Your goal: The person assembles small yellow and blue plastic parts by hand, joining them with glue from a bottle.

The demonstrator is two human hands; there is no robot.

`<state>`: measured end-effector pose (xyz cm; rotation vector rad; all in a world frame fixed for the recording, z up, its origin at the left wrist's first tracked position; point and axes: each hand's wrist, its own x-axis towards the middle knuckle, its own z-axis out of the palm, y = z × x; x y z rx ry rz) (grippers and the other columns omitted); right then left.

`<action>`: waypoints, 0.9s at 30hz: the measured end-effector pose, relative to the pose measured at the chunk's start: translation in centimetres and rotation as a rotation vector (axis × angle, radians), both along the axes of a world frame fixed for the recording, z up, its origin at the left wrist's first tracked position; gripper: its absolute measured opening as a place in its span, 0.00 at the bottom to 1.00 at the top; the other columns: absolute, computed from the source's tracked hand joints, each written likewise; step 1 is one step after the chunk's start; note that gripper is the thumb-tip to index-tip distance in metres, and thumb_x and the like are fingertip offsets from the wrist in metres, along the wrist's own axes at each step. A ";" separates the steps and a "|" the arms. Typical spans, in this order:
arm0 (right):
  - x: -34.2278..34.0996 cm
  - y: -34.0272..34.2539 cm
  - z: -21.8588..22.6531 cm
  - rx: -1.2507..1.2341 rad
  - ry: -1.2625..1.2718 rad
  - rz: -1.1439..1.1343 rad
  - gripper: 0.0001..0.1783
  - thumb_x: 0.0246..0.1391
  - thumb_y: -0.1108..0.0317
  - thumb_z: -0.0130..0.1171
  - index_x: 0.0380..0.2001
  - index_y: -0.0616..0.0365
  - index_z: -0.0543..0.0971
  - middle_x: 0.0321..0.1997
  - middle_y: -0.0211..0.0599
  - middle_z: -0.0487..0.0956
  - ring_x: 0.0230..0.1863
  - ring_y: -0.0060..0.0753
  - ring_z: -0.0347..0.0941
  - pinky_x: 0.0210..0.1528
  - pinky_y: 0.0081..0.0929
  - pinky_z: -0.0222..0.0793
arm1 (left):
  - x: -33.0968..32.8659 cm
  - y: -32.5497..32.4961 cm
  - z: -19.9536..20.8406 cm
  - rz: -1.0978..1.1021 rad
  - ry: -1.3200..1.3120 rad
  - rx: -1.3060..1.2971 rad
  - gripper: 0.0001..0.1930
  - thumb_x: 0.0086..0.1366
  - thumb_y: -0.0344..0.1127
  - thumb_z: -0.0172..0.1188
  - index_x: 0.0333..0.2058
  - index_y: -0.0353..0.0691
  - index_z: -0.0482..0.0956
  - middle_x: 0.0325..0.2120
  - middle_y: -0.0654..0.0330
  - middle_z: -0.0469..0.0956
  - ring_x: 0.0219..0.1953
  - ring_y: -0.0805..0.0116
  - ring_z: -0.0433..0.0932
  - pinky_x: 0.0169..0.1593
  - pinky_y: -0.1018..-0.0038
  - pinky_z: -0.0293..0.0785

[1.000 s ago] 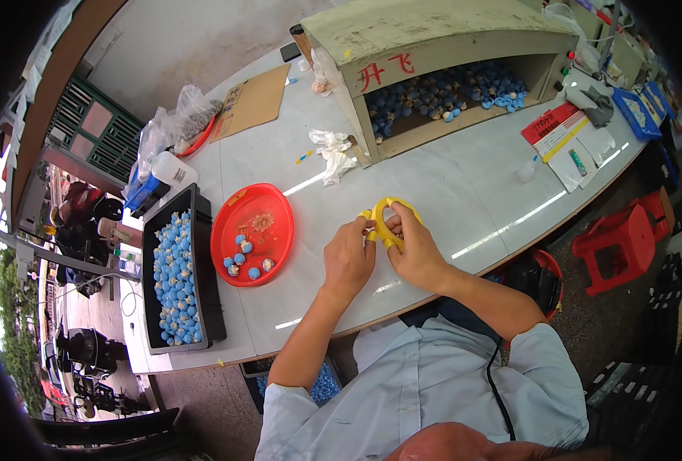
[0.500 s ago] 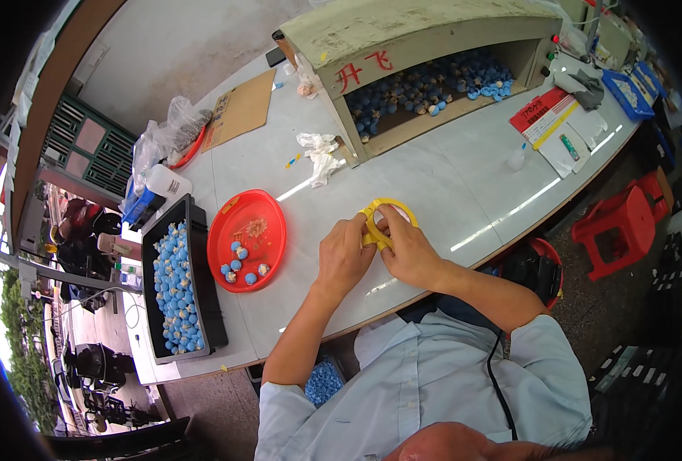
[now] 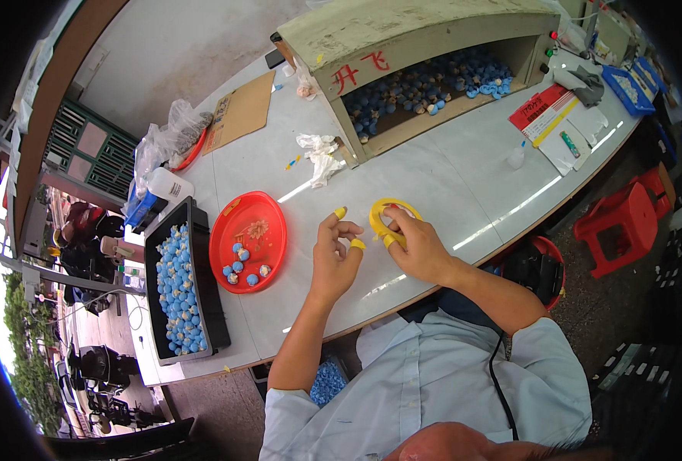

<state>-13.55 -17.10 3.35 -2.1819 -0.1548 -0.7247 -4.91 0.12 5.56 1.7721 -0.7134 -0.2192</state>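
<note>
My right hand [image 3: 424, 252] grips a roll of yellow tape [image 3: 376, 216] above the pale table, its fingers reaching into the ring. A yellow wrap also shows at the thumb of that hand. Just left of the roll, my left hand [image 3: 333, 265] is held with its fingers apart and nothing in them. Yellow tape covers the tips of its index finger [image 3: 340, 212] and thumb [image 3: 358, 243]. Left of that hand lies a red round tray [image 3: 268, 223] with several small blue balls [image 3: 237, 266] that have pale patches.
A black crate [image 3: 216, 326] full of blue balls stands at the table's left edge. Behind sits a beige box-shaped machine [image 3: 425, 34] with more blue pieces inside. Crumpled tissue [image 3: 324, 165], cardboard [image 3: 241, 111], a small bottle [image 3: 517, 158] and a red stool [image 3: 617, 227] are around.
My hands have drawn apart. The left one has let go of the tape and moved left, its fingers spreading; the right one keeps the roll, shifted slightly right.
</note>
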 end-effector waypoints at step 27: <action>0.2 0.8 2.1 1.171 0.365 0.143 0.26 0.57 0.72 0.54 0.57 0.66 0.60 0.29 0.36 0.74 0.26 0.21 0.69 0.30 0.21 0.66 | -1.8 -1.9 -2.4 -0.198 -0.104 -0.144 0.30 0.53 0.26 0.46 0.59 0.41 0.68 0.66 0.51 0.55 0.68 0.56 0.54 0.68 0.60 0.51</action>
